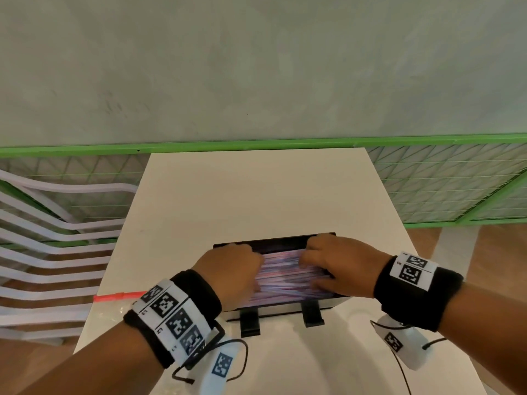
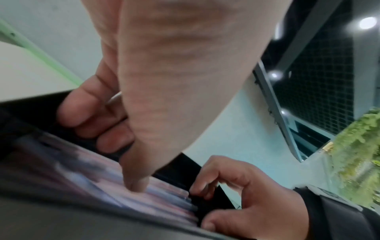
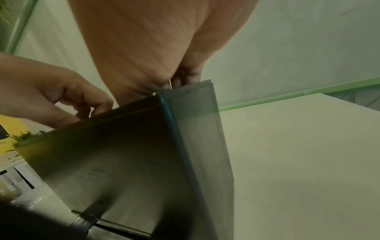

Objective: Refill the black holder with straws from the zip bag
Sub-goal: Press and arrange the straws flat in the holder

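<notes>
The straws [image 1: 285, 276] lay flat across the open top of the black holder [image 1: 273, 310] on the table [image 1: 256, 195]. The left hand [image 1: 231, 270] and right hand [image 1: 339, 263] rested on their ends, fingers curled down onto them. The zip bag [image 1: 114, 302] lay beside the left wrist.

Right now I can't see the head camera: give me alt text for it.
Both hands, the left hand and right hand, rest on a layer of straws lying flat in the open black holder on a white table. A clear zip bag with a red seal lies at the table's left edge.
</notes>
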A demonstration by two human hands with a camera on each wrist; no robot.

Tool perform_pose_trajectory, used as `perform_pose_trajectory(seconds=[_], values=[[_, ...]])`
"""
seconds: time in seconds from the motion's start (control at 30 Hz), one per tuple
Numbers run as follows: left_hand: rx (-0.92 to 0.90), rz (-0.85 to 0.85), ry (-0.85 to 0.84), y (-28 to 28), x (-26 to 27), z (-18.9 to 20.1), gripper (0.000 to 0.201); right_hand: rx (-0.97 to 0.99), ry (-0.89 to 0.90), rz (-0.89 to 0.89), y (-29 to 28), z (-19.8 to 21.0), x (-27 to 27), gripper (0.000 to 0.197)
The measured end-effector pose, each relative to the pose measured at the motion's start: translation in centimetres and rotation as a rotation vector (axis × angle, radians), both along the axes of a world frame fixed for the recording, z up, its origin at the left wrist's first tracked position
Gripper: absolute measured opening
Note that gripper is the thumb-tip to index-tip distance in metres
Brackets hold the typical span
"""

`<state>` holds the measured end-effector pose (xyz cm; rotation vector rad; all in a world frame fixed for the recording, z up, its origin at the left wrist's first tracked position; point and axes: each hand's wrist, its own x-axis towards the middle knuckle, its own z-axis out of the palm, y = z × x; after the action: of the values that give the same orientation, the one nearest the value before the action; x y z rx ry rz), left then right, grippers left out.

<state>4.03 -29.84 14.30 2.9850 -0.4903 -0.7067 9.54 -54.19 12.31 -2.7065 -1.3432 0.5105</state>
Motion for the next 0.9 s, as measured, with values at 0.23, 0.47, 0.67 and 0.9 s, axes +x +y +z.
perform_pose_trajectory(seconds=[0.23, 0.47, 0.67, 0.9], values=[[-0.037, 0.016, 0.075, -0.1, 0.1, -1.3, 0.022, -0.135, 0.005, -0.026, 1.7, -0.2, 0.2, 0.044], [-0.167, -0.057, 0.244, -1.1, -1.3, -1.1, 0.055, -0.17, 0.032, 0.055, 2.2, -0.3, 0.2, 0.031], [-0.262, 0.06, 0.156, 0.2, -1.8, -1.3, 0.039, -0.096, 0.026, -0.047, 2.1, -0.3, 0.0, 0.026], [-0.151, 0.27, 0.063, -1.5, -1.6, -1.0, 0.019, -0.077, 0.016, -0.104, 2.2, -0.4, -0.4, 0.037]])
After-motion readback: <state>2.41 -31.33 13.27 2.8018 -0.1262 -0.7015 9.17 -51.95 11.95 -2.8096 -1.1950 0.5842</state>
